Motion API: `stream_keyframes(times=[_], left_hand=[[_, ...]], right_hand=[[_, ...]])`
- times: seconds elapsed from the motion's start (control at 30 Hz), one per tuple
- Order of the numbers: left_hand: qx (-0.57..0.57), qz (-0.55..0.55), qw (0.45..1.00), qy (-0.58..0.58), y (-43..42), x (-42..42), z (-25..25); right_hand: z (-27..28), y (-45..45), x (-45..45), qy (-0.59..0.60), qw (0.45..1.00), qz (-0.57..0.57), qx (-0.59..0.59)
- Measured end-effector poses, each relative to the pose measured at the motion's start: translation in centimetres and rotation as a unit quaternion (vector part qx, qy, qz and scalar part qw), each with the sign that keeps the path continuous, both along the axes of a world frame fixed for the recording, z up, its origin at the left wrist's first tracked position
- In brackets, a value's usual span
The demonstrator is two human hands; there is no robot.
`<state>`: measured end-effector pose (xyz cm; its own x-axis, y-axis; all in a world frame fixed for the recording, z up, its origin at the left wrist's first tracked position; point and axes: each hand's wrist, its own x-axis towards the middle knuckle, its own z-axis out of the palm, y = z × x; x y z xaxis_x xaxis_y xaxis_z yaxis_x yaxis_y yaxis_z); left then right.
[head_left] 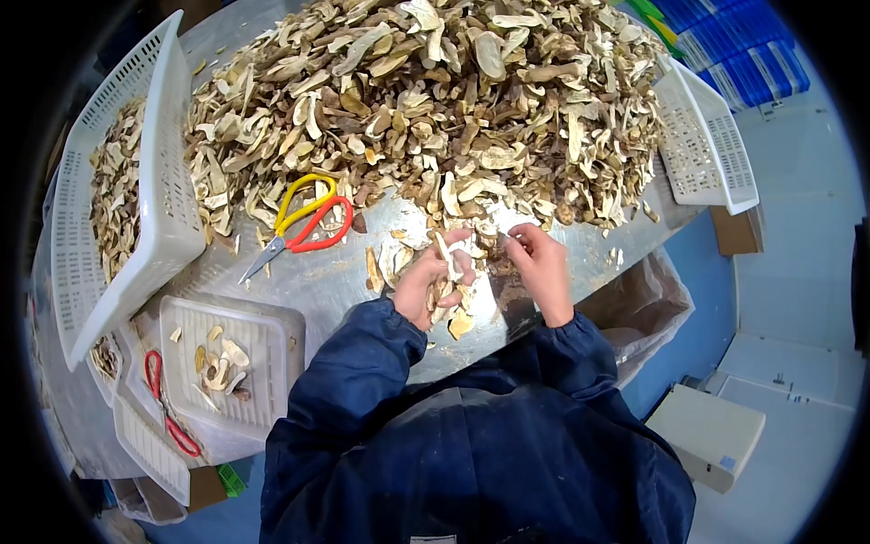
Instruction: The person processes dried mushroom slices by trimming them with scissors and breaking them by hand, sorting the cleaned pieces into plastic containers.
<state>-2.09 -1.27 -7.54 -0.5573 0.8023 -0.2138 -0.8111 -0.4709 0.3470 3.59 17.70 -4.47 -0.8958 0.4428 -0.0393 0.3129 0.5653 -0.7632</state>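
A large heap of dried mushroom slices (471, 100) covers the back of the metal table. My left hand (426, 281) is curled round a few pale dried mushroom slices (446, 258) at the near edge of the heap. Close by on its right, my right hand (544, 272) has thumb and fingertips pinched together beside loose pieces; whatever lies between them is too small to make out. Scissors with one yellow and one red handle (317, 227) lie left of my hands, blades pointing toward the near left.
On the left, a tilted white basket (172, 218) holds more slices. A shallow clear tray (263, 363) with several pieces and red-handled scissors (156, 385) lie nearer. Another white basket (702, 154) stands at right, above a lined bin (648, 304) beside the table.
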Motion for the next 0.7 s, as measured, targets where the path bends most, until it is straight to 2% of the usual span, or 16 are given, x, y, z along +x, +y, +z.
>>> stream_keyframes(times=[0.03, 0.13, 0.23, 0.33, 0.43, 0.53, 0.57, 0.67, 0.7], left_hand=[[-0.008, 0.02, 0.999, -0.024, 0.0, 0.2, 0.2], [-0.01, 0.027, 0.999, 0.025, 0.2, 0.3, -0.9], [0.06, 0.023, 0.997, -0.041, 0.0, 0.2, -2.0], [0.016, 0.008, 0.999, -0.029, -0.1, 0.0, -1.4], [-0.014, -0.016, 0.999, -0.038, 0.0, -0.2, -1.4], [-0.118, -0.02, 0.99, -0.079, 0.4, 0.0, 0.8], [-0.066, -0.032, 0.994, -0.079, 0.4, 0.0, -0.1], [-0.001, -0.05, 0.99, -0.131, 0.6, 0.1, 0.1], [0.011, -0.057, 0.99, -0.129, 0.6, 0.1, -0.6]], right_hand=[[-0.2, -0.2, -0.3, -0.006, 0.999, 0.012, 0.038], [-0.7, -1.2, -1.0, -0.015, 0.989, 0.04, 0.143], [-0.6, -2.3, -1.4, -0.033, 0.977, 0.065, 0.2], [-1.9, -0.9, -1.2, 0.0, 0.984, 0.108, 0.143], [-1.0, -0.7, -0.6, -0.004, 0.993, 0.051, -0.106], [0.3, -0.1, 0.2, 0.013, 0.984, 0.009, -0.175], [0.9, -0.3, 0.5, 0.036, 0.977, 0.002, -0.21], [3.8, -0.9, 0.8, 0.031, 0.966, 0.074, -0.247], [4.0, -1.1, 0.6, 0.03, 0.97, 0.06, -0.233]])
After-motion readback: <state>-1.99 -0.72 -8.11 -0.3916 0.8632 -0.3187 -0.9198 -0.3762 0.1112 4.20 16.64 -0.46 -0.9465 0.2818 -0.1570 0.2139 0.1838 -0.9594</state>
